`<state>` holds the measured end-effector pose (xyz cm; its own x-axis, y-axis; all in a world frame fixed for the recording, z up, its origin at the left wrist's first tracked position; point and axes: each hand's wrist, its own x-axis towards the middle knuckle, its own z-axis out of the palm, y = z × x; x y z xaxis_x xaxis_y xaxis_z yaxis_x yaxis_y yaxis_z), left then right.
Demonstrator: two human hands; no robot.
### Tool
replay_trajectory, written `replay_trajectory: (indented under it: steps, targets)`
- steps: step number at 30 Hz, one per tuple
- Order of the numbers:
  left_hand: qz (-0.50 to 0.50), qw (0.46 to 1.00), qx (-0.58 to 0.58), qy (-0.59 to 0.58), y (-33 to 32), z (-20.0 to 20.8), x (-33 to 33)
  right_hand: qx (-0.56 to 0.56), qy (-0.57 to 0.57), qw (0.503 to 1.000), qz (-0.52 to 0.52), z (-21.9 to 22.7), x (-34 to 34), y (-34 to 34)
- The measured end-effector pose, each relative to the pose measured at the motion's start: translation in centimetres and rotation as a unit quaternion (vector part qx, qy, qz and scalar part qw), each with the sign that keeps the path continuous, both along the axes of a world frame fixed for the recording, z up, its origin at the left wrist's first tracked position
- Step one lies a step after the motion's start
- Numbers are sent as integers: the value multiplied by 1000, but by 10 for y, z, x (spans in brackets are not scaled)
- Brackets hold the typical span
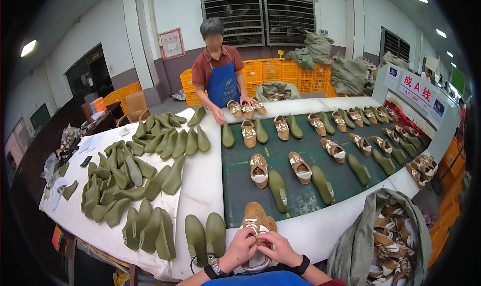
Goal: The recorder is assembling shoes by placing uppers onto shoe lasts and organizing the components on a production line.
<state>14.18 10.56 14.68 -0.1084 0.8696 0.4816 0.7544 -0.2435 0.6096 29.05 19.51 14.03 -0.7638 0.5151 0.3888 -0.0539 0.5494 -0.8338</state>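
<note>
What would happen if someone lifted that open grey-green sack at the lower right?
The sack would probably sag and fold, since its cloth walls look creased and slack. It is likely heavy as it stands, being loaded with many brown-and-white shoes. Some might tumble out if it tipped, because its mouth gapes open.

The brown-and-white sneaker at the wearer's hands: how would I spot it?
Find the dark green conveyor belt, then the white ledge along its near side. There, right of two olive shoe lasts, is the brown-and-white sneaker, set apart by the wearer's left hand and right hand meeting over it.
</note>
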Motion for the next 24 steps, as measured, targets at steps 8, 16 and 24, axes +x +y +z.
replay_trajectory:
  steps: [8,16,24]
  targets:
    - [-10,1000,3,-26,0,6,5,94,32,987,-125,-10,-9,-11]
    - [-19,992,-3,-128,-6,0,3,91,60,980,-166,-10,-15,-16]
    - [-45,985,-68,-150,-10,7,-1,72,44,986,-145,-11,-8,-17]
